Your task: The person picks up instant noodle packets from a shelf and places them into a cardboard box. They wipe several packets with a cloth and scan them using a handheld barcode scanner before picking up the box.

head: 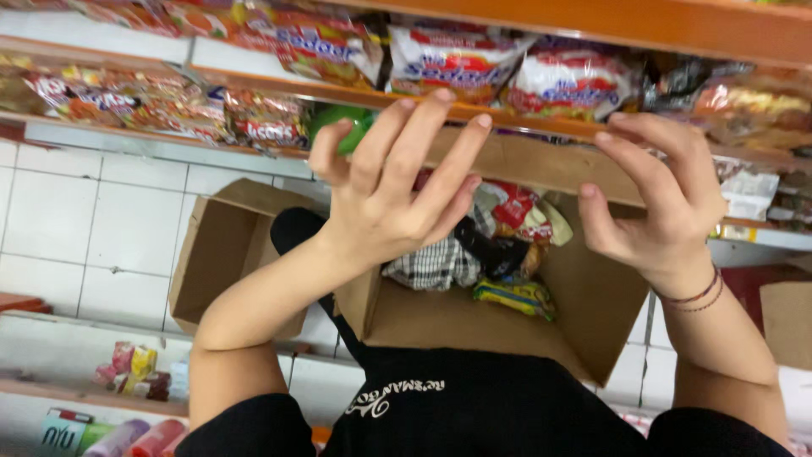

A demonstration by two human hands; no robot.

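Note:
My left hand [385,190] is raised with its fingers spread and nothing in it, over the left side of an open cardboard box [440,326]. Just behind its fingertips a green item [362,127] shows near the shelf. My right hand [664,199] hovers over the box's right side, fingers curled and apart, empty, with thin cord bracelets on the wrist. At the far end of the box lie a few packets: a black-and-white checked one [431,267], a red one [512,207] and a yellow one [516,296].
Orange shelves [541,123] above the box carry rows of red and white noodle packets [457,59]. A second, empty cardboard box [224,250] stands to the left on the white tiled floor [93,228]. A low shelf at bottom left holds small packets and bottles [127,372].

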